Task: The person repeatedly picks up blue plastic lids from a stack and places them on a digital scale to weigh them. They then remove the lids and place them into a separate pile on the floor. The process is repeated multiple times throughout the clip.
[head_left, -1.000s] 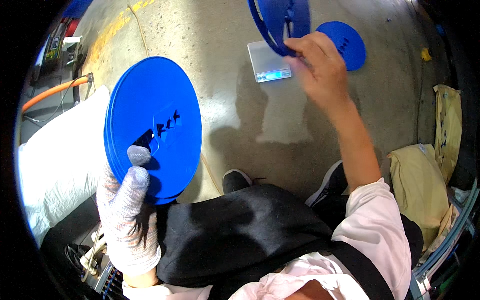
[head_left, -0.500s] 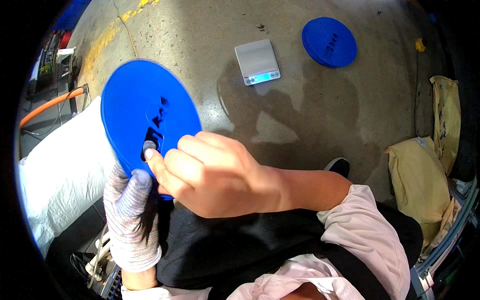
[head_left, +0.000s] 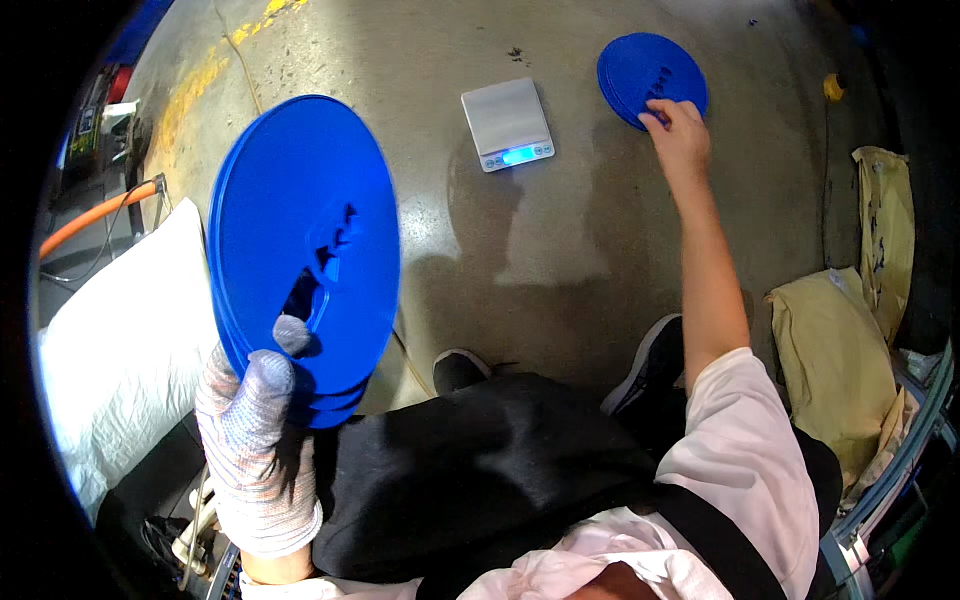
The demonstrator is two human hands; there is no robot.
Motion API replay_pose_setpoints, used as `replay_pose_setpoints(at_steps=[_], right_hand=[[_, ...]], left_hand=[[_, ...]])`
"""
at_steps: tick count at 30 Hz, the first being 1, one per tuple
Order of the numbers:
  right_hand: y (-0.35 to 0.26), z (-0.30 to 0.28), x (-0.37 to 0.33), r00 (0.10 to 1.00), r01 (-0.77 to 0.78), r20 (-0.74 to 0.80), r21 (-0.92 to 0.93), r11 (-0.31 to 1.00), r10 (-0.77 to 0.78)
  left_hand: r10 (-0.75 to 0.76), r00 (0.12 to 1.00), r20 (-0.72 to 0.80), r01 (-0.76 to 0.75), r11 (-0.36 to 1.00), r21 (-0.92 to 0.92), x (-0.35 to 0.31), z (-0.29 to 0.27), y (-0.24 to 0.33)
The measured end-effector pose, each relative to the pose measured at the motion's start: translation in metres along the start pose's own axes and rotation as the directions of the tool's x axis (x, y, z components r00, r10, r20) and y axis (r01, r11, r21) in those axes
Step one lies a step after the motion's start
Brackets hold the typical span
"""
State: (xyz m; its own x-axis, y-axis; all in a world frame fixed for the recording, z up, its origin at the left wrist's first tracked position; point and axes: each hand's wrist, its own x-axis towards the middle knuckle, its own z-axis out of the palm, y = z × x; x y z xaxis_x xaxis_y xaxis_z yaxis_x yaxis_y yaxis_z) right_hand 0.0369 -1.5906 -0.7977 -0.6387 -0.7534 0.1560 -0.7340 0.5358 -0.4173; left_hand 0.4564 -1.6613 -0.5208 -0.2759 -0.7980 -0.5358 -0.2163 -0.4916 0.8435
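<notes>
My left hand (head_left: 255, 420), in a striped knit glove, grips a stack of thin round blue discs (head_left: 280, 200) held up and tilted. A gloved fingertip pokes through the slot in the front disc, and the thumb presses near the lower rim. Lower edges of the discs fan slightly apart. My bare right hand (head_left: 682, 135) reaches out to a second stack of blue discs (head_left: 640, 70) on the floor. Its thumb and index finger are pinched at the slot in the top disc, partly covering it.
A silver digital scale (head_left: 508, 120) with a lit blue display lies on the concrete floor between the stacks. A white sack (head_left: 130, 350) stands at left, beside an orange hose (head_left: 95, 212). Tan paper sacks (head_left: 835, 370) are at right. My shoes (head_left: 645, 365) are below the scale.
My right hand has left the slot of the held discs and moved far right to the floor stack. The held stack is turned more steeply, its lower edges fanned.
</notes>
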Motion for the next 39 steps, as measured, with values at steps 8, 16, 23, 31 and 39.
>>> replay_pose_setpoints(at_steps=[8, 16, 23, 31, 39], right_hand=[[0.017, 0.025, -0.004, 0.978, 0.203, 0.091, -0.262, 0.944, -0.185], [0.01, 0.025, 0.005, 0.961, 0.275, 0.076, -0.233, 0.933, -0.265], [-0.073, 0.025, -0.015, 0.79, 0.613, 0.013, -0.056, 0.788, -0.613], [-0.102, 0.049, -0.039, 0.631, 0.765, 0.111, 0.076, 0.64, -0.767], [-0.105, 0.064, -0.041, 0.648, 0.745, 0.143, 0.085, 0.662, -0.748]], left_hand=[[-0.037, 0.999, 0.04, 0.036, 0.999, 0.031, 0.002, -0.009, 0.003], [-0.03, 1.0, -0.007, 0.03, 0.999, 0.031, 0.001, -0.012, 0.002], [-0.026, 0.998, -0.063, 0.031, 0.996, 0.083, 0.004, 0.0, 0.005], [-0.035, 0.997, -0.065, 0.033, 0.999, -0.019, 0.008, -0.003, 0.002], [-0.034, 0.998, -0.047, 0.034, 0.999, -0.011, 0.01, -0.005, 0.001]])
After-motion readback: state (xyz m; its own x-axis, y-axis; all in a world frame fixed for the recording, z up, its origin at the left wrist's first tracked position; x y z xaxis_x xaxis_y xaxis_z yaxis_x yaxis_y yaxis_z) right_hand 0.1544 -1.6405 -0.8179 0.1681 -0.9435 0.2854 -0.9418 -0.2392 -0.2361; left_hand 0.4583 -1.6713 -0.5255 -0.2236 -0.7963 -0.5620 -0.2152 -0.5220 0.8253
